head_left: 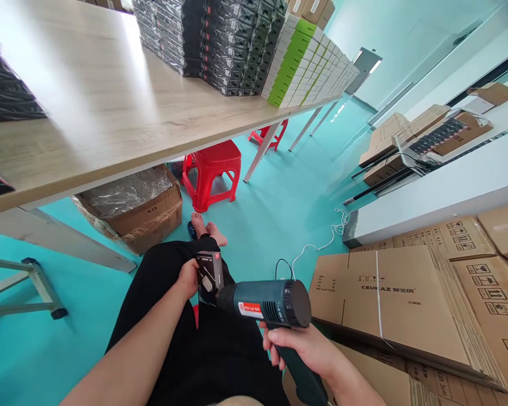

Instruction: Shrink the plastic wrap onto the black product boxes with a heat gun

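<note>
Several flattened cartons (406, 318) near heat gun (258, 301)

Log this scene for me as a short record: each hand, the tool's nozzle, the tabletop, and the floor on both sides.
Left hand: holds small box
Right hand: grips heat gun by its handle
Nozzle: directed at the small box; contact unclear
Tabletop: plastic-wrapped black boxes, white-and-green boxes
Floor, left: K13 carton holding clear plastic; red stool
Floor, right: cord-tied cardboard bundle
</note>
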`<action>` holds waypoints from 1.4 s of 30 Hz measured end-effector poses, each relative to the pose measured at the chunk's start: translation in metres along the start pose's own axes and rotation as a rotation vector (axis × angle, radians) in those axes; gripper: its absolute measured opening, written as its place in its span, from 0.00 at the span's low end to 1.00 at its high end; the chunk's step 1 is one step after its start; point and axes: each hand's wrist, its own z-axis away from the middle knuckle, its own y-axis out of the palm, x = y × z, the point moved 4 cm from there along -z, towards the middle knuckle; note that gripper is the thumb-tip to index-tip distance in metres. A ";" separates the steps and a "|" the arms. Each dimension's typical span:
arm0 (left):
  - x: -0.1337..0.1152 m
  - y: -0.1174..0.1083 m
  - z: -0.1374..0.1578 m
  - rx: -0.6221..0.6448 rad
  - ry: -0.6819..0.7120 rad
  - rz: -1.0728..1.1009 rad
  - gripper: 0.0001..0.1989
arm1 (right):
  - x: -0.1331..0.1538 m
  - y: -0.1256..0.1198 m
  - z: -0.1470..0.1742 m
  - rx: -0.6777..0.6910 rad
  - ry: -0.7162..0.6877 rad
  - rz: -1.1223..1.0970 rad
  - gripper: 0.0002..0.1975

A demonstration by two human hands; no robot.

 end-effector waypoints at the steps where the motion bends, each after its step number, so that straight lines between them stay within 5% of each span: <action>1: 0.001 -0.001 -0.002 -0.008 -0.005 0.003 0.07 | -0.007 -0.001 0.004 -0.010 0.019 0.004 0.13; 6: 0.002 -0.002 -0.007 -0.019 -0.011 0.022 0.07 | -0.029 -0.003 0.012 -0.102 0.049 -0.118 0.14; 12: -0.009 0.002 0.003 0.059 0.061 0.050 0.13 | -0.027 -0.002 0.019 0.018 0.045 -0.261 0.15; 17: -0.018 0.020 0.027 0.379 -0.080 0.135 0.29 | -0.012 -0.023 0.016 -0.010 0.081 -0.223 0.14; 22: -0.020 0.037 0.050 0.616 -0.160 0.207 0.35 | 0.017 -0.033 -0.026 -0.156 -0.083 -0.248 0.13; 26: -0.017 0.032 0.048 0.551 -0.176 0.168 0.30 | 0.046 -0.013 -0.054 -0.143 -0.222 -0.255 0.14; 33: -0.023 0.025 0.044 0.402 -0.046 0.190 0.22 | 0.058 0.019 -0.030 0.380 -0.055 0.272 0.08; 35: -0.022 0.026 0.045 0.362 -0.052 0.179 0.21 | 0.059 0.012 -0.032 0.309 -0.070 0.226 0.09; 39: -0.020 0.028 0.050 0.290 -0.083 0.160 0.21 | 0.062 -0.012 -0.052 -0.044 -0.166 -0.055 0.15; 42: -0.022 0.028 0.051 0.320 -0.060 0.180 0.22 | 0.053 -0.026 -0.051 -0.079 -0.128 0.011 0.13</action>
